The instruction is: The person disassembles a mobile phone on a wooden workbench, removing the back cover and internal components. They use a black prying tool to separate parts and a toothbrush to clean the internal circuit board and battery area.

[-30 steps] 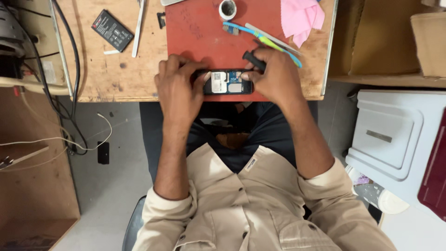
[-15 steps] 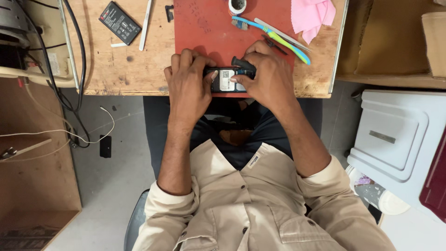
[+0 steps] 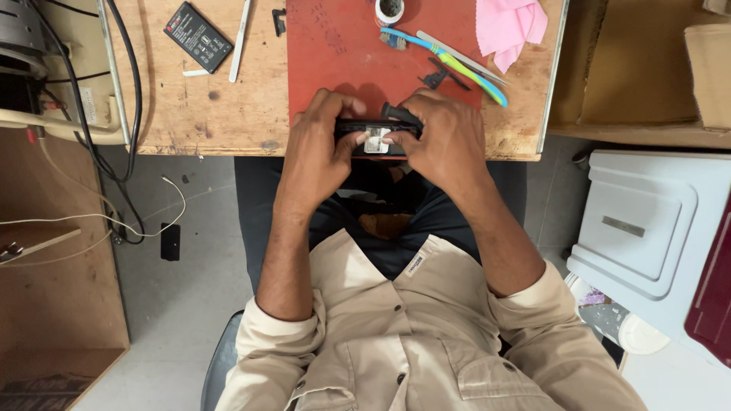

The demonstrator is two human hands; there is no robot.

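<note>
my left hand (image 3: 320,148) and right hand (image 3: 445,141) both clamp a small black phone (image 3: 375,135) at the near edge of the red mat (image 3: 335,53). the right also pinches a black-handled tool (image 3: 401,114). farther off lie a toothbrush (image 3: 449,55) and a pink cloth (image 3: 509,27).

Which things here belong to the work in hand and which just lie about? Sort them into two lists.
In hand:
- small black device, opened, gripped by left hand and right hand
- black-handled tool under the right hand
- red mat beneath

Lying about:
- black battery
- tweezers
- toothbrush
- pink cloth
- tape roll
</note>
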